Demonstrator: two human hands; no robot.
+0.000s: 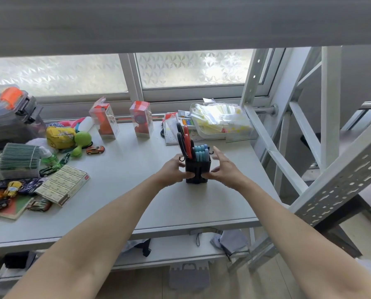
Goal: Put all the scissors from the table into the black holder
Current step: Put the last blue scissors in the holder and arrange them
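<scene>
1. The black holder (198, 170) stands upright near the middle of the grey table (137, 169), towards its right side, with red-and-black scissors (185, 143) and blue-handled scissors (200, 152) standing in it, handles up.
2. The left hand (173, 169) presses its fingers against the holder's left wall; the right hand (222, 168) touches the right wall low down, its upper fingers spread loose. Neither closes fully round it: together they cup the holder between them.
3. The step looks like steadying or squaring up the loaded holder. To do it well, I would press evenly from both sides near the base, because the tall scissors likely make it top-heavy.
4. No loose scissors show on the bare tabletop, so the task seems almost done.
5. The toy clutter (18, 186) at left could hide a pair. How many blue pairs there are is hard to make out, and the blades are hidden inside the holder.
</scene>
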